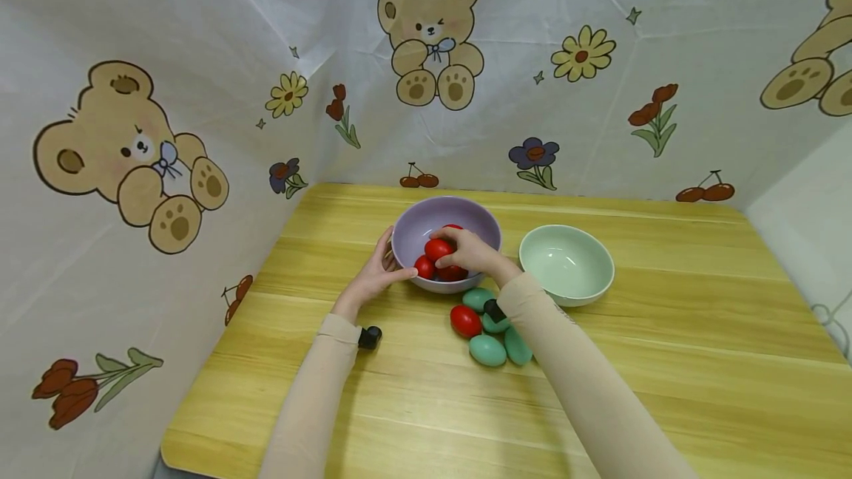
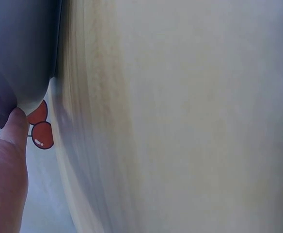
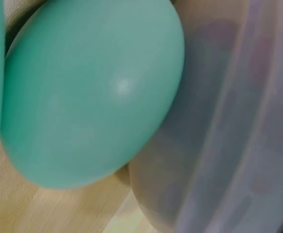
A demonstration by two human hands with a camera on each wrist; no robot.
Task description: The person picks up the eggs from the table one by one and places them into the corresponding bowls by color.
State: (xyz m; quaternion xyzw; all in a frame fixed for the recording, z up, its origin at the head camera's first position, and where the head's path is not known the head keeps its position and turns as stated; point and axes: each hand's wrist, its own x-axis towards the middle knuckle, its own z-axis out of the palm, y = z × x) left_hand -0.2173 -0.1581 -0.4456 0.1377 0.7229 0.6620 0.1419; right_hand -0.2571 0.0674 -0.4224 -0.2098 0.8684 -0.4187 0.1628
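My left hand [image 1: 374,279] grips the left side of a purple bowl [image 1: 416,220], its thumb at the near rim and the other fingers along the outer wall. In the left wrist view a fingertip [image 2: 16,119] touches the bowl's dark underside [image 2: 25,43]. Inside the bowl, my right hand [image 1: 474,251] holds a red egg [image 1: 438,249] between thumb and fingers. More red eggs [image 1: 424,267] lie around it, partly hidden by that hand. Close to the bowl's outer wall [image 3: 219,121] is a green egg [image 3: 90,92], large in the right wrist view.
In front of the purple bowl, several green eggs [image 1: 488,351] and one red egg [image 1: 465,321] lie on the wooden table [image 1: 413,405], partly under the right forearm. A pale green bowl [image 1: 566,261] stands to the right. Behind the table hangs a bear-printed cloth [image 1: 253,13].
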